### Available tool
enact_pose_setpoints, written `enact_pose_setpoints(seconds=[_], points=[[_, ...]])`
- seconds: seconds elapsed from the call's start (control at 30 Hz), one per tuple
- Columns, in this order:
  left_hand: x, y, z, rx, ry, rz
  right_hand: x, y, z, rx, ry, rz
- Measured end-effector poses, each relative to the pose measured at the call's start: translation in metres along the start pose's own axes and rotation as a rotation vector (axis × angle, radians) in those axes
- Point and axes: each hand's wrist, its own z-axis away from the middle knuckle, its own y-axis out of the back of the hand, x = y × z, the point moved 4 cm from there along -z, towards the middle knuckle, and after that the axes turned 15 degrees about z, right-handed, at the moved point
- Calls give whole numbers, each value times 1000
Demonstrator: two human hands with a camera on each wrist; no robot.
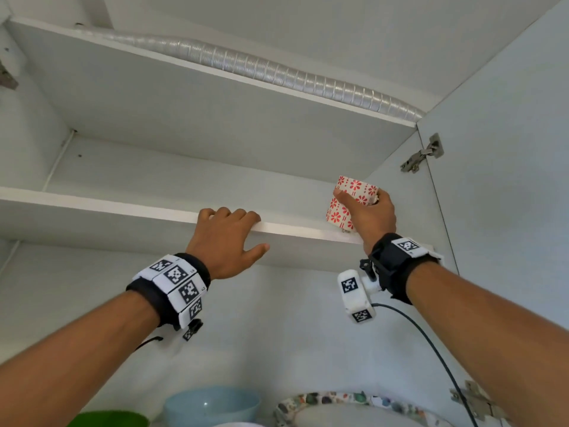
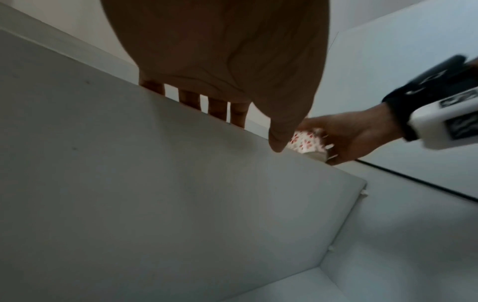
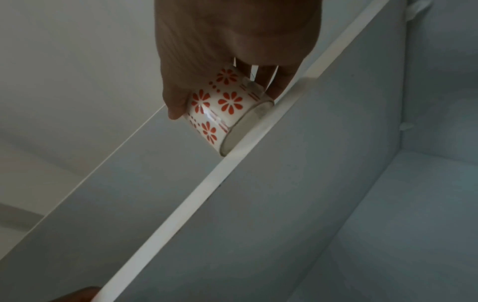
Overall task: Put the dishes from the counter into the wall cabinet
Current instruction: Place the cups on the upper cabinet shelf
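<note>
A white cup with red flowers (image 1: 354, 192) is tilted over the right end of the cabinet's middle shelf (image 1: 92, 201), its base at the shelf's front edge. My right hand (image 1: 361, 209) grips it, thumb on the left side and fingers on the right. The right wrist view shows the cup (image 3: 220, 106) leaning against the shelf edge (image 3: 207, 183). My left hand (image 1: 243, 232) holds the shelf's front edge near the middle, fingers curled over the top and thumb below. From the left wrist camera, the cup (image 2: 308, 143) shows just past my thumb.
On the shelf below sit a pale blue bowl (image 1: 212, 405), a green dish (image 1: 107, 419) and a plate with a patterned rim (image 1: 338, 399). A silver foil duct (image 1: 277, 72) runs along the top shelf. The open door (image 1: 508, 149) with its hinge (image 1: 421, 154) stands at right.
</note>
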Motion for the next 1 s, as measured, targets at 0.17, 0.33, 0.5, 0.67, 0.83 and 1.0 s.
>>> enact_pose_setpoints(seconds=[0.17, 0.33, 0.5, 0.67, 0.83, 1.0], points=[[-4, -4, 3, 72, -55, 17, 3, -23, -7, -4, 39, 240], [-3, -7, 5, 134, -66, 36, 9, -31, -9, -31, 70, 428], [-2, -9, 6, 188, -71, 37, 12, -35, -11, -25, 90, 576], [-1, -10, 7, 216, -73, 48, 14, -37, -16, -185, 50, 664], [2, -10, 8, 235, -61, 57, 16, -33, -9, -23, 252, 600], [4, -10, 7, 234, -51, 48, 18, -32, -6, -10, 394, 594]])
